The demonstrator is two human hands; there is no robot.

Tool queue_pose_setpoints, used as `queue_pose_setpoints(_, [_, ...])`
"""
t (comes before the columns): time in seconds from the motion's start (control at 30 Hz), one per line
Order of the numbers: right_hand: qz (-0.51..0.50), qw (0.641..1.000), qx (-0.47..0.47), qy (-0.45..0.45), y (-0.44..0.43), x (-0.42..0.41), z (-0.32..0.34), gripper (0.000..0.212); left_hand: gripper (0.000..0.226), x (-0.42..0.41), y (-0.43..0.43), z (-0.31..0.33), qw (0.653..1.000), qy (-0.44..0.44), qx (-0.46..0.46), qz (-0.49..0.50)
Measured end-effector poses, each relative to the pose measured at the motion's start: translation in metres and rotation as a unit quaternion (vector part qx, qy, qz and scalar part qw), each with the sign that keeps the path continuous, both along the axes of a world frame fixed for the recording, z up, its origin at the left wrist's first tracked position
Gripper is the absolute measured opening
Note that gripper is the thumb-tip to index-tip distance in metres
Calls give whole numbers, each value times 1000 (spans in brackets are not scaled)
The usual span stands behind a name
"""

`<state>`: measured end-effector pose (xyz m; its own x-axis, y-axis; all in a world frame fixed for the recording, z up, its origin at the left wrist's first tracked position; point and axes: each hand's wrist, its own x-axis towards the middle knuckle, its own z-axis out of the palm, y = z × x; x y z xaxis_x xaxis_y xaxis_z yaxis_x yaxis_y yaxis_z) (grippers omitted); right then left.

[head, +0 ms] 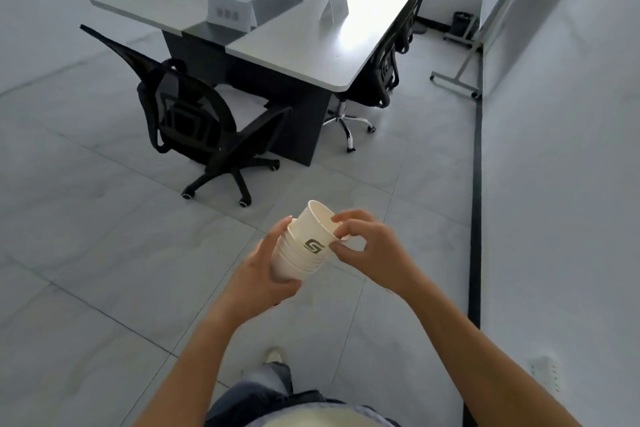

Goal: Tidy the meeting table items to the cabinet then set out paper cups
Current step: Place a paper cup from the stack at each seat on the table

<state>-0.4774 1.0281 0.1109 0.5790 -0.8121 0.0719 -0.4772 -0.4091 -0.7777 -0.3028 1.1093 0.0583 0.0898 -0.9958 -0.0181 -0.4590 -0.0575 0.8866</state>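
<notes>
A stack of white paper cups with a green logo is held tilted in front of me, above the floor. My left hand wraps around the bottom of the stack. The fingertips of my right hand pinch the rim of the top cup, which sticks partly out of the stack. The meeting table stands ahead of me, some way off, with several white name cards and a white socket box on it.
A black office chair stands at the table's near left corner, pulled out onto the floor. More chairs are tucked in along the right side. A whiteboard stand and a black bin are by the right wall.
</notes>
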Motion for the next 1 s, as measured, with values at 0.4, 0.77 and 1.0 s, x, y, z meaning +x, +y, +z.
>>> queue_pose_setpoints(0.4, [-79, 984, 118, -104, -165, 10, -19, 39, 85, 16, -181, -7, 997, 30, 68, -28])
queue_pose_setpoints(0.77, [-89, 973, 120, -174, -377, -12, -18, 21, 86, -12, -371, -4, 994, 57, 91, 20])
queue_pose_setpoints(1.0, [-77, 985, 96, -123, -491, 41, -39, 30, 83, 31, -430, -10, 980, 95, 124, 121])
